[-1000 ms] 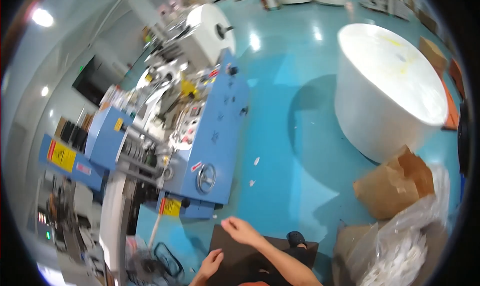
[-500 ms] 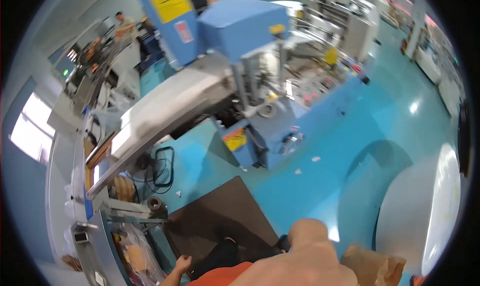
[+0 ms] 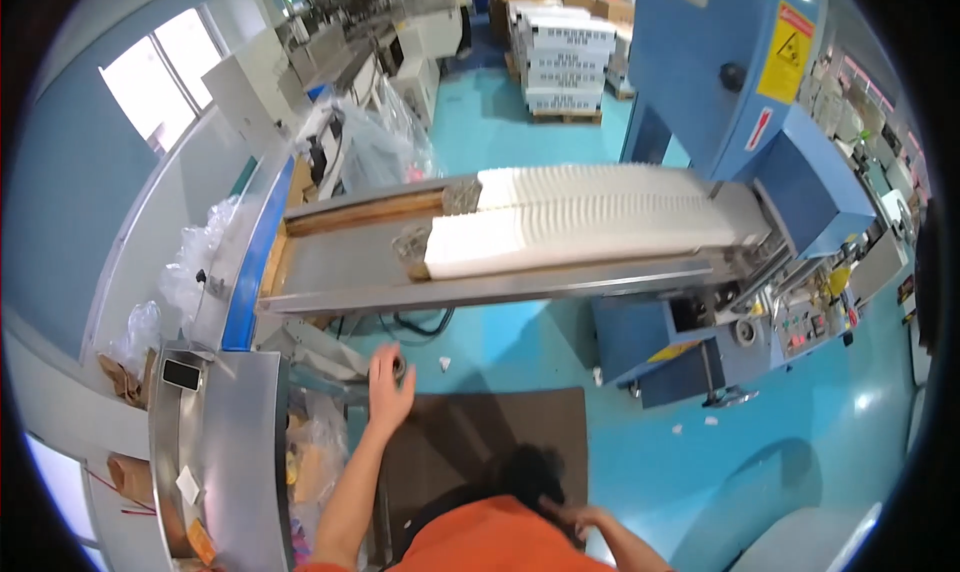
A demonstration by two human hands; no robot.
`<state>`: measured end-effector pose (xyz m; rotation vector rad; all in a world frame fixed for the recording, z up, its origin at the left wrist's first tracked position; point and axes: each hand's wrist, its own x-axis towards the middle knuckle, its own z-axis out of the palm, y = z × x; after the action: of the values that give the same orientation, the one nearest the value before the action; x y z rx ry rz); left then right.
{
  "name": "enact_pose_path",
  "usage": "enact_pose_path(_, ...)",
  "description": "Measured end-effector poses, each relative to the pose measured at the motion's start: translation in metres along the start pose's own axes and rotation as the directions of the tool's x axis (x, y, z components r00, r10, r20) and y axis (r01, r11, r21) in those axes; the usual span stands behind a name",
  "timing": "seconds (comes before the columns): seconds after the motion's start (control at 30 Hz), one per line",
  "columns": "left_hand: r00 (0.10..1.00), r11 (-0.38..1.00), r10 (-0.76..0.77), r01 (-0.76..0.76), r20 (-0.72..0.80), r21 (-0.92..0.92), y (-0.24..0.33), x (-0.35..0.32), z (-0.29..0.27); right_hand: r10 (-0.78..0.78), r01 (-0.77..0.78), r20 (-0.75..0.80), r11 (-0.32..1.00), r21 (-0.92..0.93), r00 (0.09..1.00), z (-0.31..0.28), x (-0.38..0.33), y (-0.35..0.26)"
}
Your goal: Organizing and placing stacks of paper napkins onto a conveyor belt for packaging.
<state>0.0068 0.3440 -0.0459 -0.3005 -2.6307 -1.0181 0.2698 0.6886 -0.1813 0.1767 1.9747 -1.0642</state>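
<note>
My left hand (image 3: 390, 392) is held out in front of me above the dark floor mat, fingers apart with nothing visible in them. It overlaps a small brown roll (image 3: 400, 368) in view; I cannot tell whether they touch. Close to my body on the right is my right hand (image 3: 575, 514), low, its fingers loosely extended and seemingly holding nothing. Beyond the left hand runs a long metal trough (image 3: 350, 260). In it lie two rows of white, ridged, closely stacked pieces (image 3: 590, 234), with a crumpled translucent lump (image 3: 410, 250) at the near row's left end.
A blue machine (image 3: 690, 82) with a yellow warning label stands at the trough's right end. At my left is a metal bench (image 3: 235, 442) with a small dark-screened device (image 3: 181, 374). A brown mat (image 3: 540, 422) lies underfoot. Stacked white boxes (image 3: 565, 62) stand farther back.
My view has swung left, bringing the trough across in front of me. The left hand has moved forward and up; the right has dropped from close to the camera to beside my body.
</note>
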Motion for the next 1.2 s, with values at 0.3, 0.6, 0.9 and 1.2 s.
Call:
enact_pose_path(0.3, 0.995, 0.973, -0.042, 0.019, 0.096, 0.230, 0.037, 0.195, 0.010, -0.490, 0.300, -0.871, 0.833, -0.466, 0.009, -0.174, 0.059, -0.209)
enact_pose_path(0.6, 0.740, 0.381, -0.456, 0.664, 0.495, -0.643, -0.041, 0.258, 0.036, -0.306, -0.288, -0.804, 0.942, -0.175, -0.511, -0.445, 0.035, -0.208)
enact_pose_path(0.9, 0.767, 0.723, -0.176, 0.526, 0.617, -0.447, -0.012, 0.247, 0.015, -0.458, -0.406, -0.789, 0.866, -0.293, -0.408, -0.455, 0.045, -0.205)
enact_pose_path(1.2, 0.770, 0.773, -0.296, 0.541, 0.566, -0.332, -0.016, 0.239, -0.029, -0.426, -0.062, -0.903, 0.904, -0.422, -0.061, -0.406, 0.063, -0.233)
